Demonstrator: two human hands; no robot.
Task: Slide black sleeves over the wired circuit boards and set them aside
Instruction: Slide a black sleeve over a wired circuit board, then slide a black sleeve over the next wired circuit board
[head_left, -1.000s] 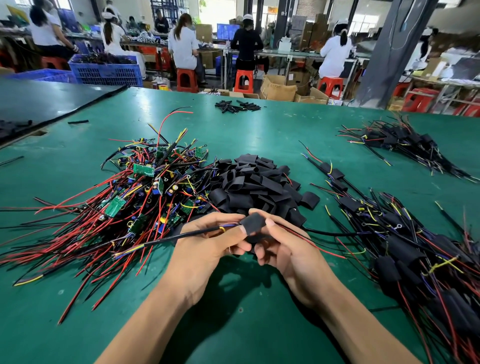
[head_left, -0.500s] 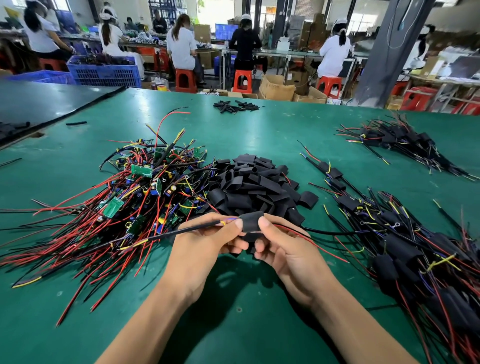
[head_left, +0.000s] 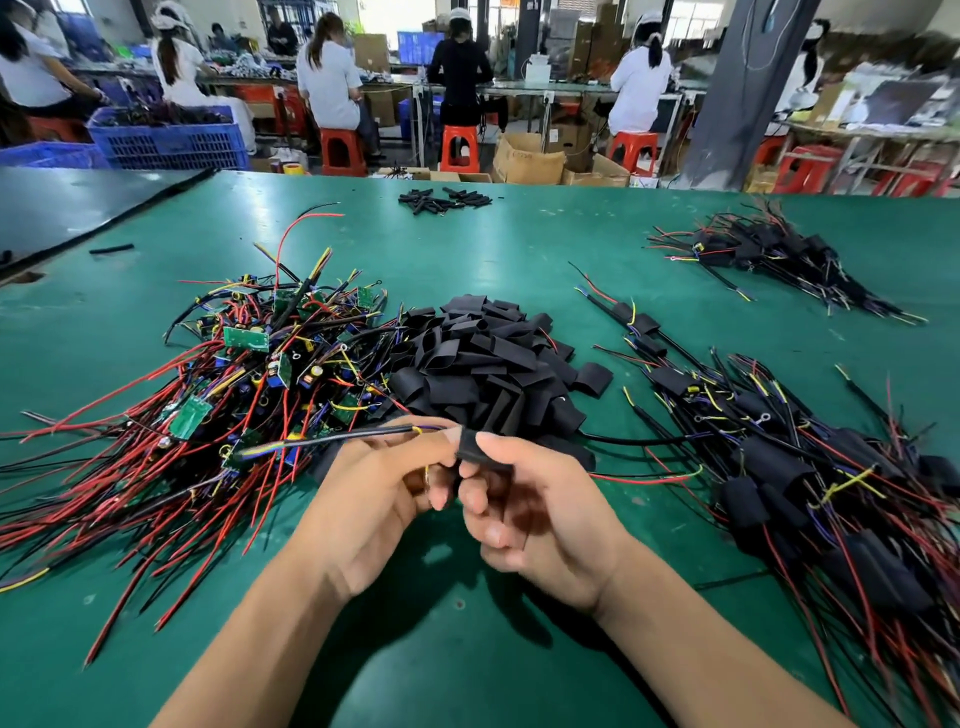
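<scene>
Hands are pressing closer together than a second ago, left hand (head_left: 374, 499) pinching the wires (head_left: 332, 439), right hand (head_left: 540, 514) gripping the black sleeve (head_left: 470, 448) between them. Beyond, many bare boards (head_left: 249, 374) and loose sleeves (head_left: 483, 358) are waiting; finished ones (head_left: 779, 467) are lying at right.

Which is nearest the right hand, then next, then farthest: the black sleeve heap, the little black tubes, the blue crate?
1. Black sleeve heap, just beyond the right hand.
2. Little black tubes, at the table's far edge.
3. Blue crate, off the table, far left.

bare forearms (head_left: 249, 639) end in left grip (head_left: 374, 499) and right grip (head_left: 540, 514); short nails (head_left: 492, 533).
</scene>
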